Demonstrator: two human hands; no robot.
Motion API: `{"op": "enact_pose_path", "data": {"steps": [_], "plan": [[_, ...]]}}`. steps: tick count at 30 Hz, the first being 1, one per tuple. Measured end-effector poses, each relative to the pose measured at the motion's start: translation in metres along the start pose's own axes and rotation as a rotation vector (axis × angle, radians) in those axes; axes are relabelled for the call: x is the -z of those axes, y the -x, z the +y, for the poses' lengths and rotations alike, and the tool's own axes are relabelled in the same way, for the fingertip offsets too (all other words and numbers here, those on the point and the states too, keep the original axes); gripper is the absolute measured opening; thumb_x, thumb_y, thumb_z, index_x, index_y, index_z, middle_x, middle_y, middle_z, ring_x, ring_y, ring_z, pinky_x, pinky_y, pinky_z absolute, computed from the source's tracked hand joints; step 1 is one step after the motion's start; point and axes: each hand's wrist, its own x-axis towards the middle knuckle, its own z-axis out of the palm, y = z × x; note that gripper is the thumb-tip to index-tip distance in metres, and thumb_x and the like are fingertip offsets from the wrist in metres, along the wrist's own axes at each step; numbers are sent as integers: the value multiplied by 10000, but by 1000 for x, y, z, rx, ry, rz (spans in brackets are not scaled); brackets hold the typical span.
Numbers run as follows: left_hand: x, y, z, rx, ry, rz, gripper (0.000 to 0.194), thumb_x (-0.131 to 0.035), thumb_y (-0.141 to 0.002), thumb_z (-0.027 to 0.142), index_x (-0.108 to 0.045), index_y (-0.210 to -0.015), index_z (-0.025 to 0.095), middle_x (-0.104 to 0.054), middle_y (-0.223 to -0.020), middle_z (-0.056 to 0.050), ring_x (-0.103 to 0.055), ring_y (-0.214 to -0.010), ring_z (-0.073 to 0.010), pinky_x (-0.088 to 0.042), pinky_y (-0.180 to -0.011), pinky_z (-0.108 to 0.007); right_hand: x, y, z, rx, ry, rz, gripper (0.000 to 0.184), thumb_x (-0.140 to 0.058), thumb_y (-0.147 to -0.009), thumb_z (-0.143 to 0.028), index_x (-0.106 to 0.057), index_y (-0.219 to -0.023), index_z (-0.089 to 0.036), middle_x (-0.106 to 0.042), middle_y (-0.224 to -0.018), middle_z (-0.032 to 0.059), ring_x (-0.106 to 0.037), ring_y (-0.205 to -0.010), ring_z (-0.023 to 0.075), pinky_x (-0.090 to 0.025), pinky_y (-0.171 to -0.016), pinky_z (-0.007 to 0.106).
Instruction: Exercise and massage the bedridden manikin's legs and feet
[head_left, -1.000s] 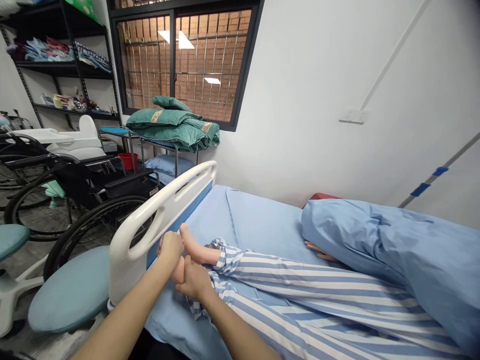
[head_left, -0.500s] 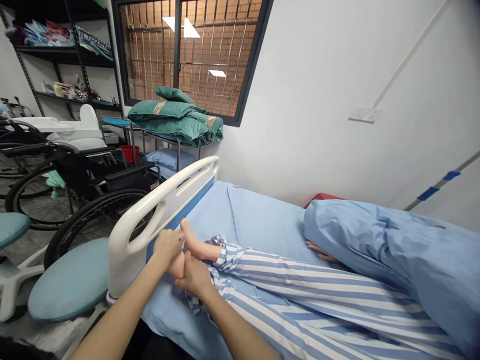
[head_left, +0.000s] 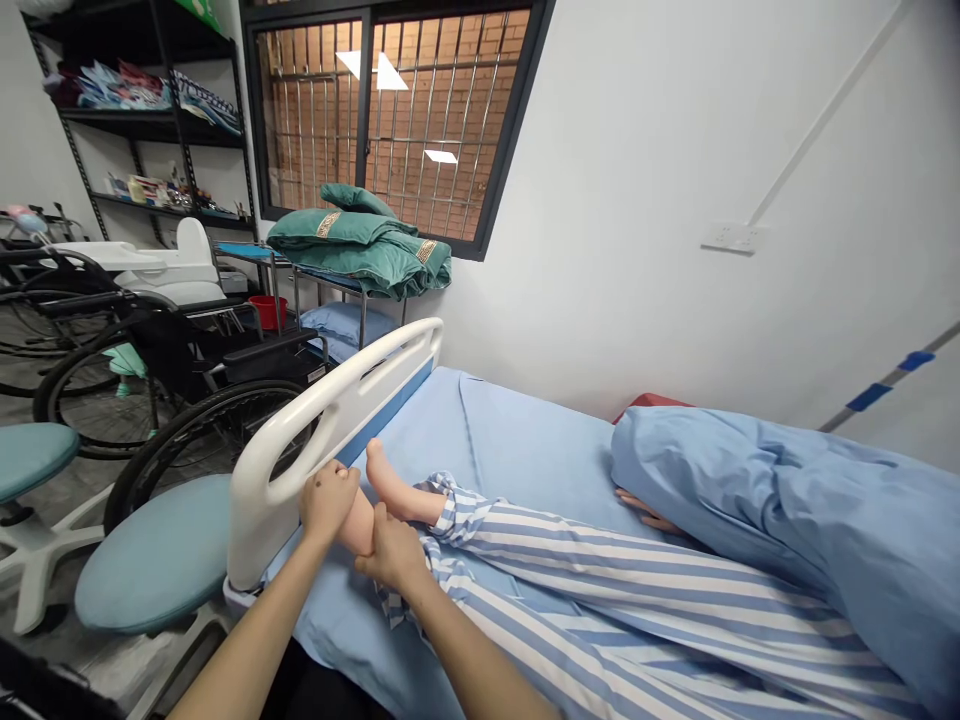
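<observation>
My left hand (head_left: 328, 497) is closed around the toe end of the nearer bare foot (head_left: 358, 526), close beside the bed's footboard. My right hand (head_left: 395, 552) grips the same foot around the ankle, just below the rolled cuff. The farther bare foot (head_left: 397, 497) lies on the blue sheet with its toes upward, and neither hand holds it. Both legs wear blue-and-white striped trousers (head_left: 570, 545). A blue cover (head_left: 750, 490) hides the upper body, and some fingers (head_left: 646, 510) show at its edge. Whether this is a person or a manikin I cannot tell.
The white footboard (head_left: 289, 440) rises left of the feet. Beyond it stand a wheelchair (head_left: 225, 400) and a round teal stool (head_left: 154, 555). Folded green bedding (head_left: 360, 245) sits on a rack under the barred window. A white wall (head_left: 615, 200) borders the bed's far side.
My left hand has shifted slightly toward the footboard with the toes in it, showing more of the foot's upper side. My right hand keeps its hold at the ankle. The view has turned slightly left.
</observation>
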Motion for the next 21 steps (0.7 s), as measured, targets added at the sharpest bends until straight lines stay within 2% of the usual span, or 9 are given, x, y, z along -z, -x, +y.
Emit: {"op": "enact_pose_path", "data": {"steps": [5, 10, 13, 17, 21], "plan": [[2, 7, -4, -27, 2, -23, 376, -309, -813, 489, -582, -773, 234, -674, -829, -59, -611, -770, -229, -409, -596, -287, 1, 1, 0, 22, -5, 11, 499, -616, -546, -368, -399, -958, -188, -627, -920, 117, -617, -783, 326, -449, -604, 371], [10, 9, -1, -91, -244, 18, 378, -300, -826, 424, -611, -843, 210, -672, -810, -102, -627, -750, -258, -423, -621, -331, -1, 0, 2, 19, -4, 25, 506, -617, -548, -378, -406, -967, -188, -625, -921, 115, -618, -783, 327, -460, -603, 375], [20, 4, 4, -220, -417, 7, 377, -319, -817, 350, -642, -834, 158, -664, -811, -135, -623, -779, -280, -424, -644, -356, -4, -2, 3, 23, -11, 23, 516, -614, -549, -378, -405, -980, -185, -622, -916, 111, -618, -781, 321, -463, -603, 372], [31, -4, 14, -346, -498, -82, 380, -323, -825, 290, -666, -831, 126, -661, -824, -151, -618, -801, -269, -415, -663, -352, -7, -3, 3, 26, -18, 23, 521, -613, -548, -357, -401, -988, -177, -617, -926, 133, -615, -780, 329, -457, -606, 390], [28, -10, 27, -494, -610, -168, 331, -346, -824, 147, -676, -837, 118, -660, -785, -156, -612, -789, -241, -399, -672, -335, -5, -3, 3, 38, -19, 13, 500, -610, -559, -360, -409, -976, -172, -620, -909, 135, -617, -773, 318, -455, -609, 380]]}}
